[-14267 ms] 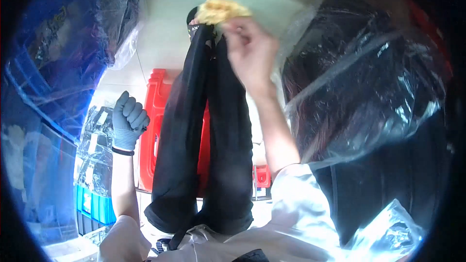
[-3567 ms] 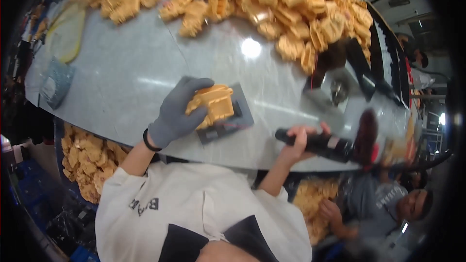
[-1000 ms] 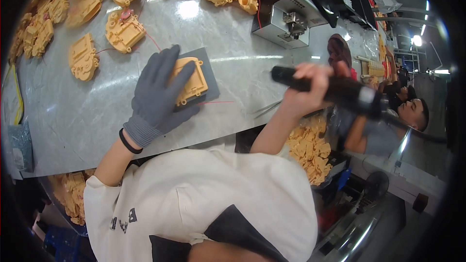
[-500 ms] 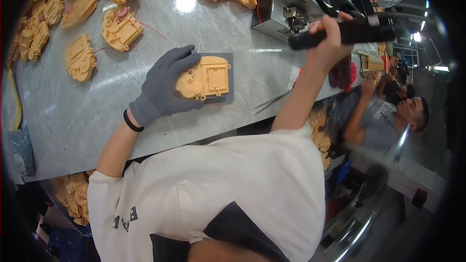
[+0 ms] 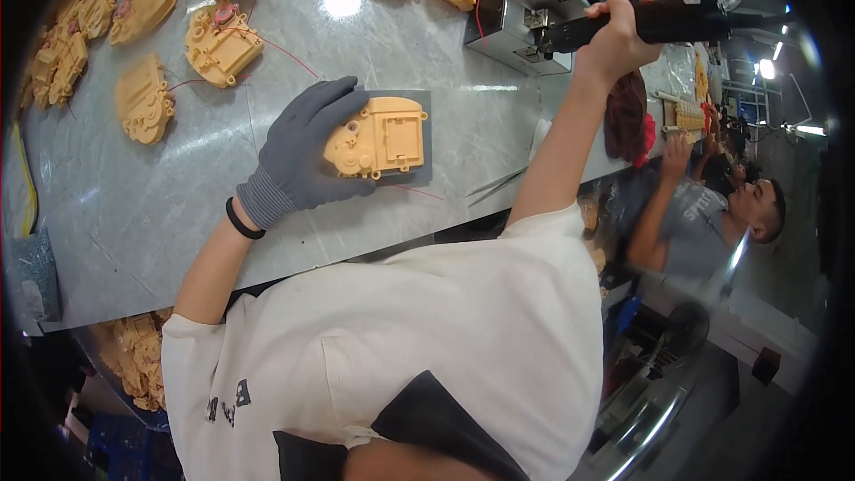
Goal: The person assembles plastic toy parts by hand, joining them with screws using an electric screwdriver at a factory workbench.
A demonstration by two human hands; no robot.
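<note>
Grey marbled stone table (image 5: 125,214) carries a tan moulded plastic housing (image 5: 378,136) lying on a dark grey square pad (image 5: 426,129), with similar tan housings (image 5: 218,40) scattered further back. Gloved in grey knit, the left hand (image 5: 298,150) presses flat on the housing's left end, fingers spread. Raised well above the table, the bare right hand (image 5: 616,34) is clamped around a black electric screwdriver (image 5: 663,22).

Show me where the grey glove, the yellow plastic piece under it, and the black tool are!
grey glove (image 5: 298,156), head view, on the back of the left hand.
yellow plastic piece (image 5: 385,135), head view, on its flat top.
black tool (image 5: 672,20), head view, on the barrel beside the right hand.
</note>
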